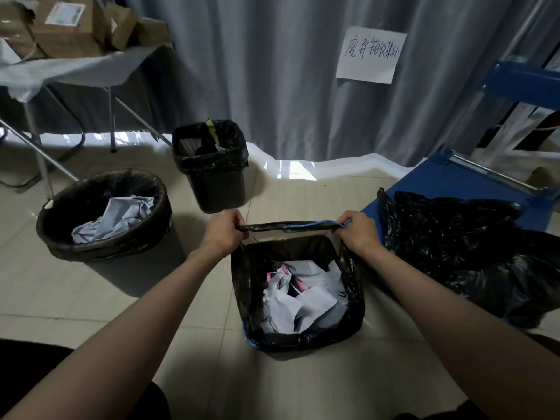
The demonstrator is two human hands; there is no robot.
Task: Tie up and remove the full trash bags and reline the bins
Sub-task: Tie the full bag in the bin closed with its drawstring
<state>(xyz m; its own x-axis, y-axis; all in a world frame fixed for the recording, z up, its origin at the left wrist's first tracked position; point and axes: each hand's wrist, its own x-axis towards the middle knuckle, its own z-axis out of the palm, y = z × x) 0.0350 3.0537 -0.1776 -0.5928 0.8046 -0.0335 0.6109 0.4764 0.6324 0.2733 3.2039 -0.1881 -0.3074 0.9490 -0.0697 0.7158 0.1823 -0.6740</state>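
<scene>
Nearest to me on the tiled floor (pixel 303 377) is the square bin, lined with a black trash bag (pixel 354 295) that is full of crumpled white paper (pixel 300 298). I have both hands on the bag's far rim (pixel 291 227), which is pulled up into a taut strip between them. My left hand (pixel 222 233) has its fingers curled around the strip's left end, and my right hand (pixel 359 233) pinches the right end, where a blue edge shows. Just right of the bin, a heap of loose black bags (pixel 460 247) lies partly on a blue cart (pixel 454 177). To the left stands a round bin (pixel 103 213) with a black liner and grey-blue paper inside. Farther back, near the grey curtain (pixel 272 71), is a smaller square bin (pixel 212 165), also lined in black. A handwritten paper sign (pixel 371 54) hangs on the curtain. At the far left, a folding table (pixel 69 71) carries cardboard boxes (pixel 66 25).
</scene>
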